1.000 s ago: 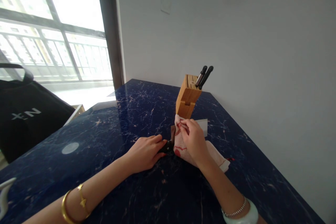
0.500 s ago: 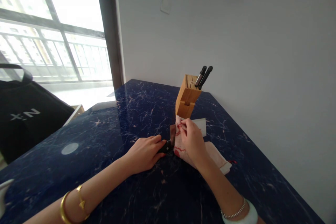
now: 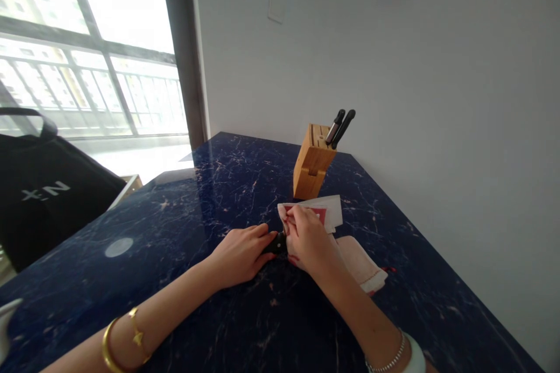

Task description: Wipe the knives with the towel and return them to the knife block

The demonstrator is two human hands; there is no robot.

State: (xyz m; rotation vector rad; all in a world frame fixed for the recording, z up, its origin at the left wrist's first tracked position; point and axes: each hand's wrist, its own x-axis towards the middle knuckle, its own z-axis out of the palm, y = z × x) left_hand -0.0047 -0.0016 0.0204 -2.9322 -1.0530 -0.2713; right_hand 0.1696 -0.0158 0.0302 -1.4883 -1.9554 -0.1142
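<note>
My left hand (image 3: 242,253) is closed around the black handle (image 3: 276,243) of a kitchen knife, held low over the table. Its broad blade (image 3: 335,210) points to the right, partly hidden by my right hand and a cloth. A white and red cloth (image 3: 356,262) drapes over the blade near the handle, and its other end lies on the table to the right. My right hand (image 3: 308,239) pinches the cloth against the blade close to the handle. Just behind stands a wooden knife block (image 3: 311,169) with two black-handled tools (image 3: 340,128) in its slots.
The dark blue marbled table (image 3: 245,180) runs along a grey wall (image 3: 415,99) on the right. A pale round spot (image 3: 119,247) shows on its left part. A black bag (image 3: 48,186) is beyond the left edge, near a window. Part of a white object (image 3: 6,323) shows at lower left.
My right hand has moved left and slightly down with the cloth, toward the handle. More of the blade's far end shows now. The left hand stays on the handle.
</note>
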